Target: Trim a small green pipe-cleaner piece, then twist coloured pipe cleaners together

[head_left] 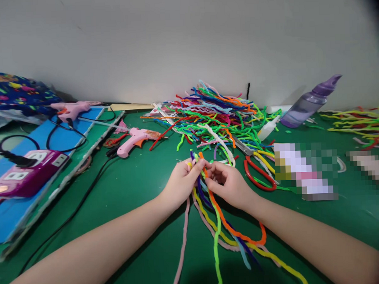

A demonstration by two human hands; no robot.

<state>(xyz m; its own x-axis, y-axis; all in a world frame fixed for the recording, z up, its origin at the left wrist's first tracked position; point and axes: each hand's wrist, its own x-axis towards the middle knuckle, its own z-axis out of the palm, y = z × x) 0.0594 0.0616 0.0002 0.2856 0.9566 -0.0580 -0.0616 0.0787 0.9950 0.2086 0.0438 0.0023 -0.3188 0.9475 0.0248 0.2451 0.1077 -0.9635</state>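
Note:
Several fuzzy pipe cleaners in orange, lime, yellow, purple, pink and light blue come together at one end between my hands. My left hand (183, 174) is closed on this bundle, its thumb pressed across the top. Pinching the orange pipe cleaner (223, 218) close to that point is my right hand (228, 183), its fingers curled. Below the hands the long tails spread over the table, with the lime pipe cleaner (217, 248) and the yellow pipe cleaner (283, 266) reaching towards me. Red-handled scissors (259, 182) lie just beyond my right hand.
A heap of mixed pipe cleaners (213, 112) lies by the wall. To its right are a white glue bottle (268, 129) and a purple water bottle (309, 104). At left are a pink glue gun (136, 139), its black cord (85, 195), and a purple power strip (38, 180).

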